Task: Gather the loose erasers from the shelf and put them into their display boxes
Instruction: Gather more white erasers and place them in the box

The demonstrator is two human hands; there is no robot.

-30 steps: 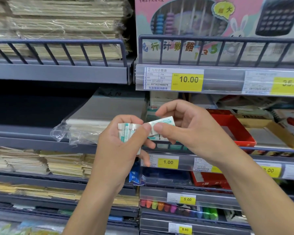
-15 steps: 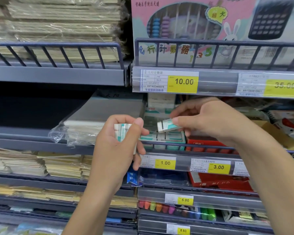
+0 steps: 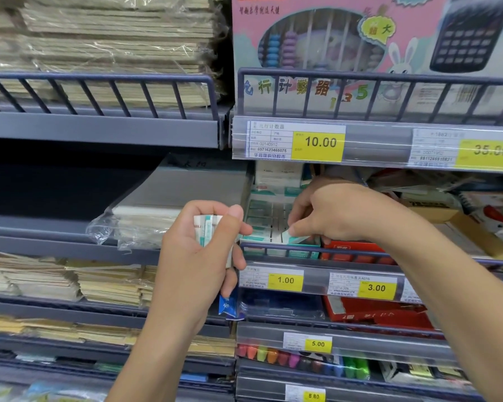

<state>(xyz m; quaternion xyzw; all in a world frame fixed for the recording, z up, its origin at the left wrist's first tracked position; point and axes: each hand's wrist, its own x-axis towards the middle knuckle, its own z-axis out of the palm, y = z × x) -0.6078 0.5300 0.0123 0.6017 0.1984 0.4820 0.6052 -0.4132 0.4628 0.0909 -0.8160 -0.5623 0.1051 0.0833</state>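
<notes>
Right of frame centre, the right hand (image 3: 331,213) reaches over the shelf's front rail (image 3: 360,253) and pinches a single eraser (image 3: 292,237) between thumb and fingers, its white-and-teal sleeve tilted, low end entering the front row of the display box (image 3: 273,224). The box sits on the middle shelf just above the 1.00 price tag (image 3: 285,280); rows of like erasers already fill it toward the back, though blur hides how many slots are free. Left of centre, the left hand (image 3: 204,245) is curled shut around a small stack of erasers (image 3: 206,227), thumb pressed across the top, held level with the box and just beside its left edge. Judged step: seating one eraser at a time from the reserve stack. To do it well, square the eraser's long side to its neighbours before pushing, so it slides down flat rather than wedging on a corner. Let go only once it sits flush with the row. Keep the wrist high to clear the rail and avoid nudging the red box (image 3: 357,248) just to the right. Left hand should keep its thumb firm, since the stack is loose and could fan out when the next piece is drawn off.
</notes>
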